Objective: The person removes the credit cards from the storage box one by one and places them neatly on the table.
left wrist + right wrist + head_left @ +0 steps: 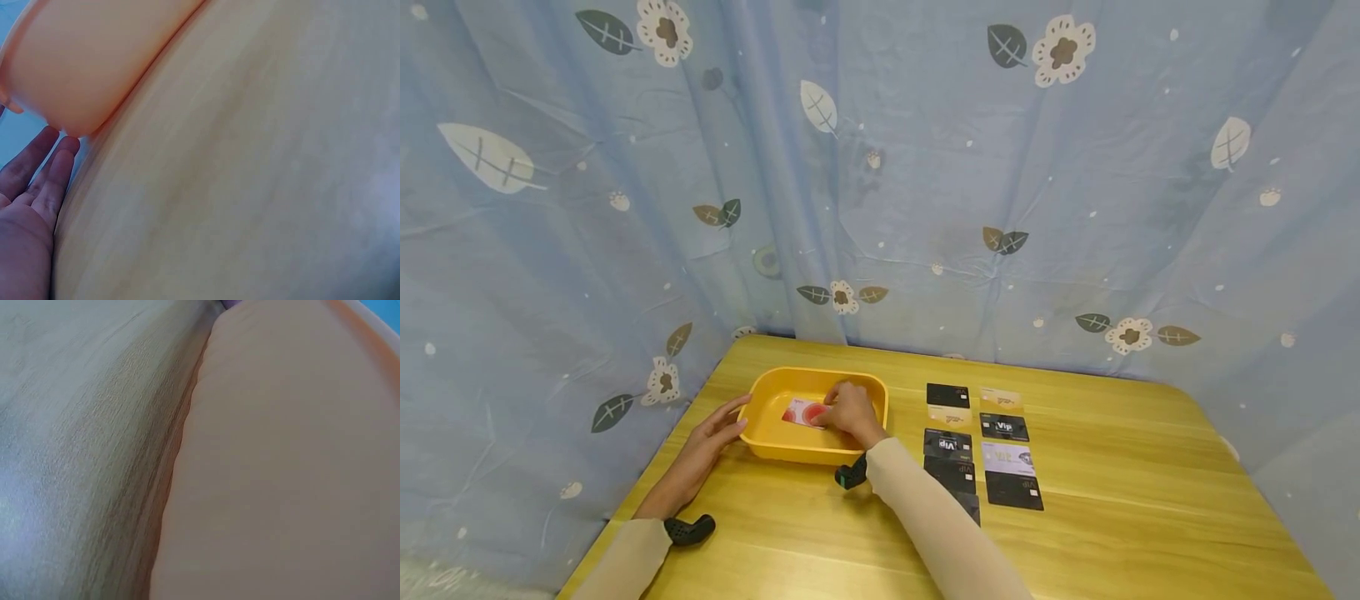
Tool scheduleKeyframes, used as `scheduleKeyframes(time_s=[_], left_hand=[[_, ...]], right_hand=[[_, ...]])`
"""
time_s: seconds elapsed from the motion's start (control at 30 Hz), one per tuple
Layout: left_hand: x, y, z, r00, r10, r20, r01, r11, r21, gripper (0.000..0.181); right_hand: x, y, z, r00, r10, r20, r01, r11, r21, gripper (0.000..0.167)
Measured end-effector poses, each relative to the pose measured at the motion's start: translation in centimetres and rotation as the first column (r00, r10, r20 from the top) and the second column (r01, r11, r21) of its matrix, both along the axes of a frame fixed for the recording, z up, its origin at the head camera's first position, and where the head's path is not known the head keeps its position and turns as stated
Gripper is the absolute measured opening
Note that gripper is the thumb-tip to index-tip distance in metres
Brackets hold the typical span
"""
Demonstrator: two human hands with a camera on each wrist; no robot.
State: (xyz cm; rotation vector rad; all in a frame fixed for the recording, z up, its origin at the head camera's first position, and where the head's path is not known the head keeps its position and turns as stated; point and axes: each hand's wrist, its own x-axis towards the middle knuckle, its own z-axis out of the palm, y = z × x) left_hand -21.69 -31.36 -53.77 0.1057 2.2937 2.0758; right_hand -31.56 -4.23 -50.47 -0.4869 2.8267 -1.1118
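Note:
A yellow plastic tray (767,446) sits on the table at the centre left. Inside it is a red and white card (801,412), printed with round red shapes. My right hand (852,412) reaches over the tray's near wall and pinches the right end of this card, hiding part of it. At the tray's left end, my left hand (711,433) touches the rim and outer wall with extended fingers. The left wrist view shows these fingertips (61,159) against the outside of the tray. In the right wrist view the tray wall (281,450) fills one side, and the right hand is out of sight.
Right of the tray, several cards lie in two columns on the wooden table (1120,467): black ones such as a VIP card (1015,490), gold ones (950,416) and a pale lilac one (1008,458). The right sleeve partly covers the lowest black card (968,505). A patterned blue curtain (910,167) hangs behind.

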Motion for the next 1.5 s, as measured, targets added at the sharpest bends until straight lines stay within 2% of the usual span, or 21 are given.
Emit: scheduleKeyframes(time_s=[0.33, 0.47, 0.63, 0.73, 0.97, 1.3, 1.5], left_hand=[[0.0, 0.1, 0.0, 1.000, 0.001, -0.004, -0.001, 1.000, 0.000, 0.063], [0.1, 0.2, 0.0, 1.000, 0.000, -0.005, 0.000, 1.000, 0.005, 0.062], [0.1, 0.3, 0.0, 1.000, 0.007, 0.003, -0.007, 1.000, 0.001, 0.063], [0.0, 0.3, 0.1, 1.000, 0.011, 0.005, -0.011, 1.000, -0.003, 0.064], [0.0, 0.3, 0.0, 1.000, 0.007, 0.002, -0.007, 1.000, 0.000, 0.063], [0.0, 0.3, -0.1, 1.000, 0.017, 0.005, -0.017, 1.000, 0.004, 0.062], [-0.1, 0.2, -0.1, 1.000, 0.022, 0.003, -0.022, 1.000, -0.007, 0.062]], right_hand=[[1.0, -0.2, 0.6, 0.996, -0.042, 0.077, 0.042, 0.999, 0.002, 0.033], [1.0, -0.2, 0.5, 0.997, -0.050, 0.064, 0.051, 0.999, -0.007, 0.034], [0.6, -0.2, 0.4, 0.995, -0.088, 0.040, 0.089, 0.996, -0.023, 0.022], [0.5, -0.2, 0.5, 0.993, -0.107, 0.042, 0.110, 0.991, -0.072, 0.015], [0.2, -0.2, 0.7, 0.990, -0.092, 0.109, 0.116, 0.964, -0.241, 0.009], [0.7, 0.2, 1.4, 0.994, -0.071, 0.085, 0.094, 0.945, -0.314, 0.005], [0.7, 0.7, 1.7, 0.990, -0.045, 0.134, 0.091, 0.926, -0.365, 0.004]])
